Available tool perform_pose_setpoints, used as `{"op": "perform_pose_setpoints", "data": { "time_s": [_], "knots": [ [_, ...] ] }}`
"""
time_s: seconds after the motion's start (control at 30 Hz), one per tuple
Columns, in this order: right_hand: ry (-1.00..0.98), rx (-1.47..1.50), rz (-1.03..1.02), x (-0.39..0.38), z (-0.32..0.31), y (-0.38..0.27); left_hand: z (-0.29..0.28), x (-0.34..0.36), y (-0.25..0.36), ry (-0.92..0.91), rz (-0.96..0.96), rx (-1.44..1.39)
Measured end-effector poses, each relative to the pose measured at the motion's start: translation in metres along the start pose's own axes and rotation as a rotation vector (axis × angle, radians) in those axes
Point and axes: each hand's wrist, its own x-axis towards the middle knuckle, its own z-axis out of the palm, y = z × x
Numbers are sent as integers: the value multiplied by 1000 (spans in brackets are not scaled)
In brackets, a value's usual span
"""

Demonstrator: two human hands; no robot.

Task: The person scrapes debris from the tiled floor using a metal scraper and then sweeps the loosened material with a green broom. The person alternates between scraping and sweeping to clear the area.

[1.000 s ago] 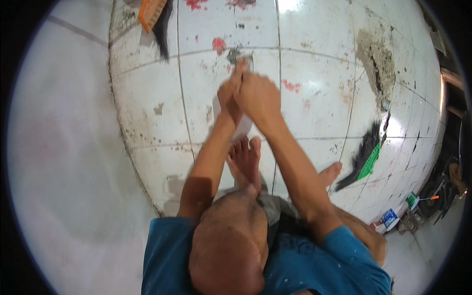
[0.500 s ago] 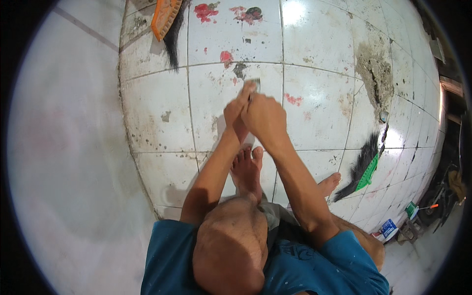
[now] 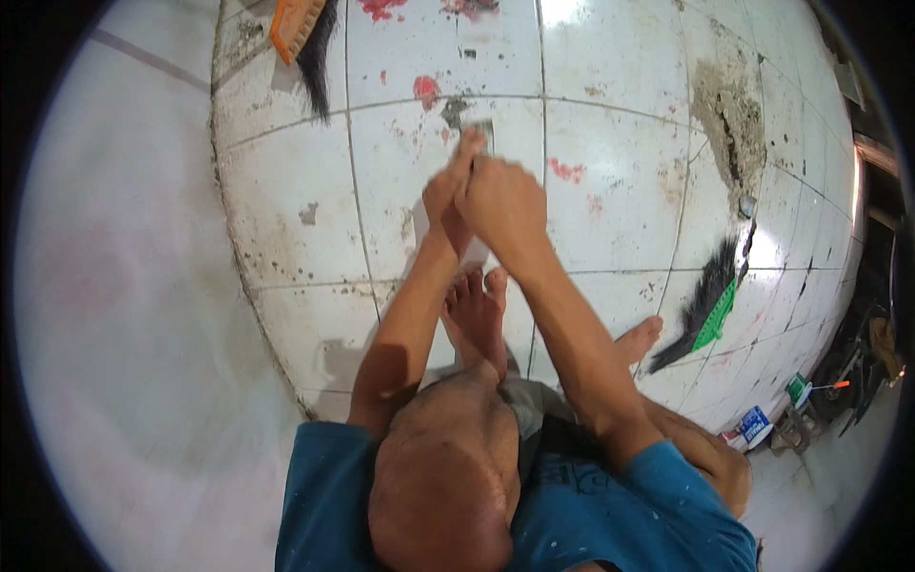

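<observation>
A white tiled floor is filling most of my view, its grout lines bending toward the rim, with a smooth pale surface running down the left side of the frame. Red stains are showing near the top centre, just above a dark patch. Upper left, an orange brush with black bristles is lying on the tiles; a green brush is lying right of centre, and a blue-and-white tub is standing lower right. In the upper middle I am watching a small flat-bladed tool, blurred, its blade just right of and below the dark patch. The left hand is closing around it, one finger reaching up toward the blade; the right hand is wrapping in a tight fist against it, hiding the handle, so I cannot tell how each finger is sitting. Compared with the frame just before, my view is sitting differently, the floor marks appearing higher, and the hands are reaching farther forward, bringing the blade nearer the dark patch. Both brushes are keeping their places on the tiles.
</observation>
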Motion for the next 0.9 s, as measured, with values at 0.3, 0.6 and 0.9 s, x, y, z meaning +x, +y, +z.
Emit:
{"op": "perform_pose_setpoints", "data": {
  "time_s": [0.3,0.6,0.9],
  "knots": [
    [74,54,8,-11,4,7,2,1,1,-30,-16,65],
    [44,58,-14,-23,2,2,7,-7,-11,23,36,185],
    [62,28,-20,-11,-1,2,0,-1,1,-53,-57,130]
  ]
}}
